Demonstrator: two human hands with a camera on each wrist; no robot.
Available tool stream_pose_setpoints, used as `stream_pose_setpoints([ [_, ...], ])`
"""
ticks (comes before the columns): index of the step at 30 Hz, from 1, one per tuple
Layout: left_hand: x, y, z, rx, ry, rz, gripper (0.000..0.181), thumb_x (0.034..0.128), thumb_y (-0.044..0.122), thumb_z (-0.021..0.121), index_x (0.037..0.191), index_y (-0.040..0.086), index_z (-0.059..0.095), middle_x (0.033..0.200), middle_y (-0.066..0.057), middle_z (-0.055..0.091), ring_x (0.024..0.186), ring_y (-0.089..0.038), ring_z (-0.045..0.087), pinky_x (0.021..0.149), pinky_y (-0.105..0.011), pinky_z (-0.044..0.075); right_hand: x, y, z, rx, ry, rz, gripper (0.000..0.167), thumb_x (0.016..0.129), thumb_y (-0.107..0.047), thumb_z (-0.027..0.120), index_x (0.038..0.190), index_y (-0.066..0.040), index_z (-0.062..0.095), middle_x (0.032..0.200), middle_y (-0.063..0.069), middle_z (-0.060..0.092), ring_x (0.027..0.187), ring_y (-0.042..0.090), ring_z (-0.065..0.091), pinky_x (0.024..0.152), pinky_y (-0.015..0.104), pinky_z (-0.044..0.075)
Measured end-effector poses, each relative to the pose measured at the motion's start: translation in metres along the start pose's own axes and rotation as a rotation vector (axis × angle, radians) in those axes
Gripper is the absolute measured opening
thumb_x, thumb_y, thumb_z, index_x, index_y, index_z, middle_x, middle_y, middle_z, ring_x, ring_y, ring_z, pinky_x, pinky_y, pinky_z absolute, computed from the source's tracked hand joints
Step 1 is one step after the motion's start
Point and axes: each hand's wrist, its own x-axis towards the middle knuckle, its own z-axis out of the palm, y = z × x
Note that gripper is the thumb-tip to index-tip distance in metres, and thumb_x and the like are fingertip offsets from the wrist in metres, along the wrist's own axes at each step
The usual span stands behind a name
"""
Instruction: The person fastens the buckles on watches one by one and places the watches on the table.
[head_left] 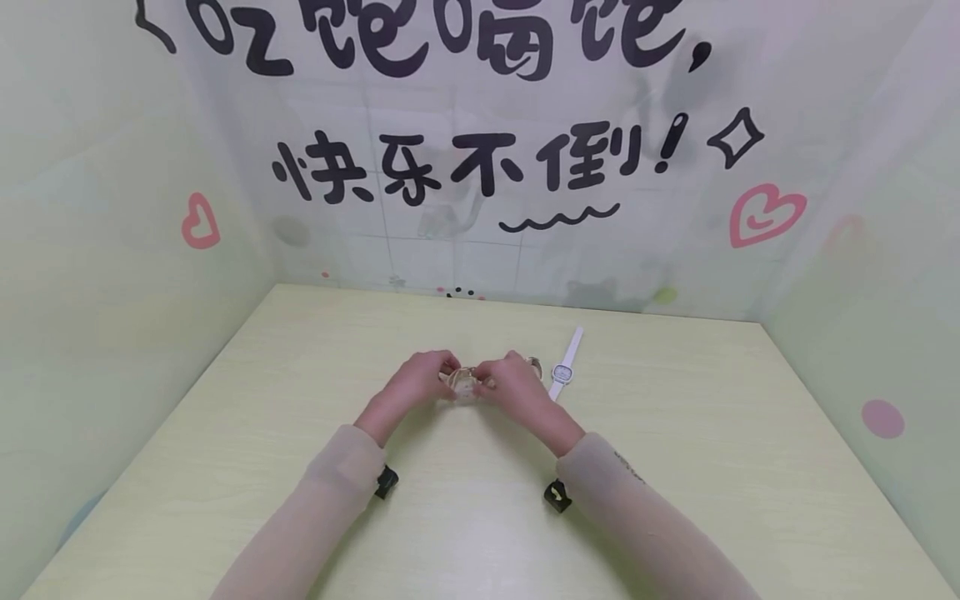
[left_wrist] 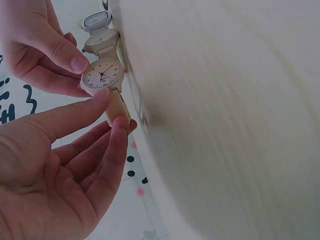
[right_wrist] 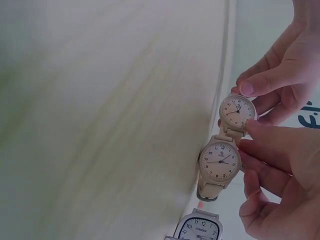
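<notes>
Both hands pinch a small round wristwatch with a pale beige strap and a white numbered dial. My left hand has its thumb at the edge of the case and its fingers against the strap. From the other side, my right hand holds the same watch with its thumb at the case edge. A second round wristwatch, also on a beige strap, stands close beside the right hand's fingers. The held watch's buckle cannot be made out.
A white watch with a squarish face lies stretched out right of the hands. The pale wooden table ends at a printed curtain behind, with further curtain panels on both sides.
</notes>
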Motion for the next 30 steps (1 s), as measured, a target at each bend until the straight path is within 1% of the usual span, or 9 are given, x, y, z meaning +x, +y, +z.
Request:
stream_pose_setpoints([
  [4, 0.000, 0.001, 0.001, 0.011, -0.001, -0.009, 0.047, 0.0824, 0.006, 0.078, 0.127, 0.005, 0.061, 0.132, -0.012, 0.065, 0.123, -0.031, 0.059, 0.107, -0.050, 0.046, 0.000, 0.000, 0.001, -0.037, 0.022, -0.044, 0.022, 0.088, -0.018, 0.076, 0.108, -0.010, 0.076, 0.103, 0.005, 0.077, 0.085, 0.020, 0.056, 0.075, 0.031, 0.046],
  [6, 0.000, 0.001, 0.001, 0.019, 0.001, -0.006, 0.048, 0.0827, 0.007, 0.078, 0.128, 0.005, 0.061, 0.133, -0.012, 0.065, 0.124, -0.032, 0.059, 0.108, -0.050, 0.046, 0.001, 0.001, 0.001, -0.035, 0.022, -0.049, 0.022, 0.088, -0.016, 0.075, 0.110, -0.009, 0.076, 0.104, 0.005, 0.077, 0.085, 0.020, 0.056, 0.075, 0.031, 0.046],
  [9, 0.000, 0.000, 0.002, 0.016, 0.001, -0.004, 0.050, 0.0836, 0.007, 0.077, 0.130, 0.004, 0.059, 0.135, -0.013, 0.064, 0.126, -0.032, 0.058, 0.109, -0.050, 0.045, 0.000, 0.003, -0.001, -0.019, 0.021, -0.030, 0.022, 0.089, -0.015, 0.074, 0.111, -0.011, 0.075, 0.107, 0.004, 0.076, 0.088, 0.021, 0.058, 0.076, 0.032, 0.048],
  [11, -0.001, 0.000, 0.001, 0.015, 0.002, -0.005, 0.050, 0.0838, 0.008, 0.077, 0.131, 0.004, 0.059, 0.135, -0.012, 0.063, 0.126, -0.032, 0.058, 0.109, -0.050, 0.045, -0.001, 0.005, -0.005, 0.023, 0.017, -0.003, 0.024, 0.090, -0.014, 0.072, 0.114, -0.011, 0.074, 0.109, 0.006, 0.076, 0.093, 0.022, 0.059, 0.079, 0.033, 0.050],
  [15, -0.004, 0.002, -0.004, 0.034, 0.016, 0.013, 0.048, 0.0850, 0.009, 0.076, 0.130, 0.005, 0.060, 0.134, -0.013, 0.064, 0.120, -0.030, 0.061, 0.105, -0.047, 0.049, -0.002, 0.010, -0.016, 0.083, 0.037, 0.046, 0.027, 0.092, -0.015, 0.071, 0.118, -0.011, 0.072, 0.114, 0.005, 0.074, 0.102, 0.025, 0.064, 0.086, 0.037, 0.055],
  [17, -0.005, 0.005, -0.006, 0.043, 0.024, 0.031, 0.046, 0.0860, 0.009, 0.075, 0.129, 0.005, 0.060, 0.133, -0.013, 0.064, 0.115, -0.029, 0.064, 0.102, -0.045, 0.051, -0.003, 0.014, -0.023, 0.097, 0.047, 0.067, 0.028, 0.093, -0.015, 0.071, 0.120, -0.010, 0.071, 0.116, 0.005, 0.074, 0.104, 0.025, 0.065, 0.088, 0.038, 0.056],
  [21, -0.008, 0.011, -0.008, 0.041, 0.036, 0.061, 0.043, 0.0889, 0.012, 0.073, 0.129, 0.006, 0.061, 0.131, -0.012, 0.065, 0.110, -0.026, 0.068, 0.097, -0.043, 0.054, -0.004, 0.022, -0.033, 0.085, 0.069, 0.078, 0.029, 0.093, -0.016, 0.071, 0.121, -0.009, 0.070, 0.117, 0.006, 0.073, 0.106, 0.025, 0.067, 0.091, 0.040, 0.056],
  [25, -0.009, 0.018, -0.008, 0.037, 0.057, 0.083, 0.039, 0.0914, 0.015, 0.071, 0.129, 0.006, 0.061, 0.129, -0.011, 0.067, 0.111, -0.025, 0.067, 0.094, -0.040, 0.056, -0.006, 0.032, -0.043, 0.083, 0.098, 0.070, 0.029, 0.093, -0.016, 0.070, 0.121, -0.006, 0.069, 0.116, 0.009, 0.074, 0.106, 0.028, 0.069, 0.093, 0.042, 0.056],
  [30, -0.012, 0.030, -0.008, 0.029, 0.083, 0.111, 0.038, 0.0914, 0.013, 0.071, 0.128, 0.006, 0.062, 0.127, -0.010, 0.068, 0.111, -0.023, 0.067, 0.092, -0.039, 0.057, -0.010, 0.043, -0.052, 0.100, 0.127, 0.075, 0.029, 0.094, -0.015, 0.068, 0.121, -0.004, 0.068, 0.115, 0.012, 0.073, 0.106, 0.031, 0.069, 0.094, 0.045, 0.055],
])
